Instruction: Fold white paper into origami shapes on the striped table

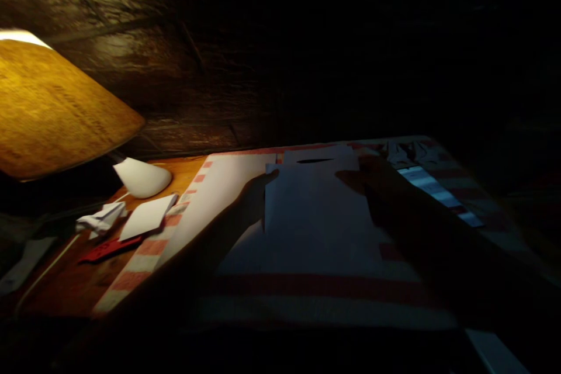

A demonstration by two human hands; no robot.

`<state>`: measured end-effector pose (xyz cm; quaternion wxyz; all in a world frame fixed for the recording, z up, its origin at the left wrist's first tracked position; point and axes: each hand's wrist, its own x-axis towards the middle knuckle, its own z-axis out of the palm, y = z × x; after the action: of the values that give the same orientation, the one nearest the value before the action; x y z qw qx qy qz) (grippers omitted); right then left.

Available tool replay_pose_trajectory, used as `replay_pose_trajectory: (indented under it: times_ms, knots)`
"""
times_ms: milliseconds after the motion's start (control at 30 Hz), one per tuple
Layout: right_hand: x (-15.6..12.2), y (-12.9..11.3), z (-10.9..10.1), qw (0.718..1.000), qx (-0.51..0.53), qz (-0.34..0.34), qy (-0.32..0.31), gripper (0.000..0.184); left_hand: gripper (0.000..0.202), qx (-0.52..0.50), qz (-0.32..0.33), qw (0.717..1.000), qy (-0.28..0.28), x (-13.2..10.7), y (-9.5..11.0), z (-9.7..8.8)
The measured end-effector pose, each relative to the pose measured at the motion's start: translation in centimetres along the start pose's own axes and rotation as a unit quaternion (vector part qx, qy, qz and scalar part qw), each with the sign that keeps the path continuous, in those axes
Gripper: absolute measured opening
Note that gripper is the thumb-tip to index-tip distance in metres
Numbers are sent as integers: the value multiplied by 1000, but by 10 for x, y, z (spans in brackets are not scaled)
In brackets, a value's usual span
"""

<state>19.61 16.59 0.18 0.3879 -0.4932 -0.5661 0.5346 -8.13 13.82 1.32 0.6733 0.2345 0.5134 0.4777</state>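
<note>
A white sheet of paper [319, 216] lies on a red-and-white striped cloth [307, 298] over a wooden table. My left hand [254, 198] rests at the sheet's left edge, fingers closed against the paper's corner. My right hand [368, 181] sits in deep shadow at the sheet's upper right corner; its fingers seem to press on the paper, but the dark hides them. A second white sheet [318, 155] lies just behind.
A yellow lampshade [56, 111] hangs at the left above a white lamp base [142, 178]. Folded white paper pieces [146, 216], a crumpled one [100, 219] and a red strip [107, 248] lie on the bare wood. Scissors [405, 155] lie at the far right.
</note>
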Motion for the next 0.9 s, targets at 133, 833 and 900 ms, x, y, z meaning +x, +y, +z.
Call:
replay_pose_trajectory:
  times_ms: [133,833,900]
  knots:
    - [0,8,5,981,-163,-84,58,23,18,16,48,998,-27,5,-6,-7]
    - [-45,-15,16,863,-437,-252,-7,24,29,258,303,912,-103,-28,-36,8]
    - [-41,-7,15,909,-358,-211,37,15,25,188,257,945,-75,-25,-34,6]
